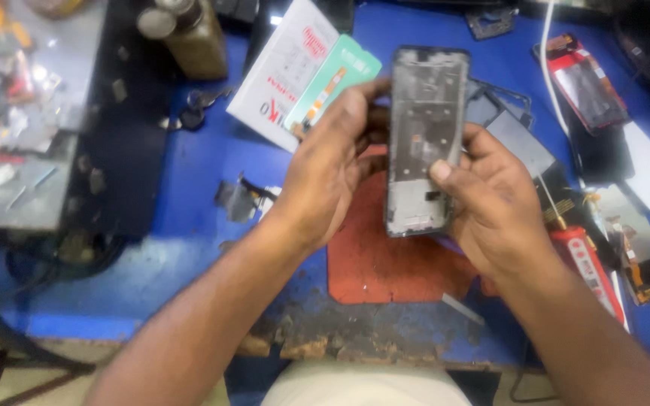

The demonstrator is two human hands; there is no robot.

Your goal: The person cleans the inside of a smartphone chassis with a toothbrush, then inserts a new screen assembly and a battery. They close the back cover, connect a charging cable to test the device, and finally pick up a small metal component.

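Both hands hold an opened phone frame, a dark rectangular body with its bare grey metal inside facing me, upright above the bench. My left hand grips its left edge, fingers wrapped behind near the top. My right hand holds the right side, the thumb pressed on the frame's face near its middle. Below the phone lies a reddish-brown work mat on the blue bench top.
A white box with a green card lies behind my left hand. A brown bottle stands at the back left. A grey tray of small parts is on the left. Phone screens, a red-handled tool and a white cable are on the right.
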